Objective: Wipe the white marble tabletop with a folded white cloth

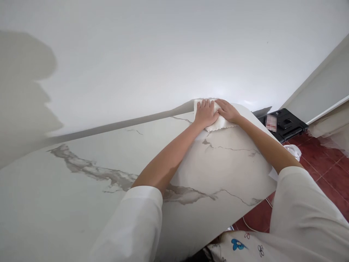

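White wall [152, 54] borders the marbled tabletop [89, 218], whose surface stretches to your left. Your left hand [205, 114] lies palm-down, fingers slightly spread, beside your flattened right hand [229, 111]; both rest on the white cloth [219, 124] at the far edge, near the rounded corner.

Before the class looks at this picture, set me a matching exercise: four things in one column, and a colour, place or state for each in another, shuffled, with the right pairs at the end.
Column one
1. cloth
2. table
3. floor
4. case

Column two
A. red and tiled
B. white with grey-brown veins
C. black
D. under the left hand and right hand

Pairs: 1-D, 2-B, 3-A, 4-C
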The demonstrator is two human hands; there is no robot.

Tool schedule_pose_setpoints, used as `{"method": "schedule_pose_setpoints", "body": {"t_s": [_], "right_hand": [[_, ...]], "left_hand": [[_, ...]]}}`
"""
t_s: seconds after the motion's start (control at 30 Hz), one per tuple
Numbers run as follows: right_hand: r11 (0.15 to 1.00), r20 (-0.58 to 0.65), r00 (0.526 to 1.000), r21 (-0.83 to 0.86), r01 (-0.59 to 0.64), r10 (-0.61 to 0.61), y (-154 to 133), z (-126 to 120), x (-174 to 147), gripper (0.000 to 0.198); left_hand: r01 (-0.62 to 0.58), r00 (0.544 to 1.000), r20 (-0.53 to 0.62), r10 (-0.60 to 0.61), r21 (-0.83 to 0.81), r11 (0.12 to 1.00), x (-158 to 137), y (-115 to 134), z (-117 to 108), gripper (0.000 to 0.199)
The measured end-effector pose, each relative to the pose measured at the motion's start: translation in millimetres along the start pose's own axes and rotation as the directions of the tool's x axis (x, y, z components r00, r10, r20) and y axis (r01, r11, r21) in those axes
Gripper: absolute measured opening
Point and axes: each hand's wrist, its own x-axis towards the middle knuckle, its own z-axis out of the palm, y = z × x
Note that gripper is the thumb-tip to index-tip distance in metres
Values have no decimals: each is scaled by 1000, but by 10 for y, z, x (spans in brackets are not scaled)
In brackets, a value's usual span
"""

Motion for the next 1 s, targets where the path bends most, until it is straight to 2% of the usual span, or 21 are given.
{"method": "schedule_pose_setpoints", "body": {"t_s": [0.23,0.37,0.73,0.9,1.0], "right_hand": [[1000,-4,1000,-27,-5,5,-133,-105,-453,55],[998,-23,999,-45,-31,30,-289,-185,-871,55],[996,-11,999,-70,-53,52,-675,-479,-1966,55],[990,-28,994,-88,-110,108,-877,-577,-2404,54],[990,-37,993,-86,-114,111,-956,-615,-2528,53]], "left_hand": [[-56,998,23,57,-13,998,-285,238,-60,58],[-97,995,27,97,-16,995,-563,467,-89,57],[-118,991,56,118,0,993,-1381,1206,-194,58],[-177,981,75,178,-10,984,-1664,1434,-235,58],[-196,977,82,197,-19,980,-1763,1505,-253,58]]}}
